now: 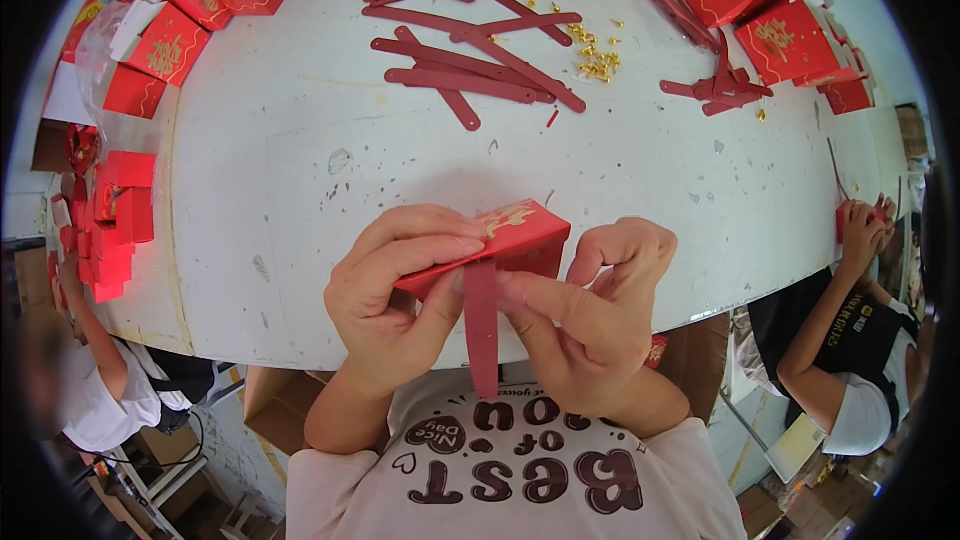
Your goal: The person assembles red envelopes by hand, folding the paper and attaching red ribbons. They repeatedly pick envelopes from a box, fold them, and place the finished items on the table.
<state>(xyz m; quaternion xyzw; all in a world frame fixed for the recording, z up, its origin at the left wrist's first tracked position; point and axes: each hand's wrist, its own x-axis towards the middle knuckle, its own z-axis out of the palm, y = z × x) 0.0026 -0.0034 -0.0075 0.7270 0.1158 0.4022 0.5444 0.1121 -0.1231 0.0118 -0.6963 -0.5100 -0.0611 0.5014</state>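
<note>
A small red box [535, 232] with gold decoration is held tilted above the near middle of the white table. My left hand [390, 275] is closed round its left end, thumb below and fingers over the top. A dark red strap [482, 335] hangs from the box's near side, pointing down toward my shirt. At the strap's upper end, thumb and index finger of my right hand [595, 315] pinch together beside my left thumb. The other right fingers are curled. My fingers hide how the strap meets the box.
Ahead lie several loose dark red straps [460, 70] and scattered gold fasteners [598, 65]. Another strap pile [720, 90] is at the right. Red boxes [165, 45] line the far left, with more boxes [780, 40] at far right. Co-workers sit at both sides, one with hands [865, 225] on a red box.
</note>
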